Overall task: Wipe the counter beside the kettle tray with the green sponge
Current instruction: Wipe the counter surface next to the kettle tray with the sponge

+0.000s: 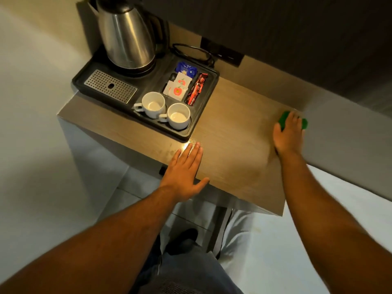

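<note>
Both your hands are on the counter: your right hand presses the green sponge at its far right corner, and your left hand lies flat, fingers spread, just beside the kettle tray.

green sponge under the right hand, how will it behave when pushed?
The green sponge probably compresses: the right hand lies flat over it. It should slide rather than roll on the smooth wooden counter. It is likely light.
</note>
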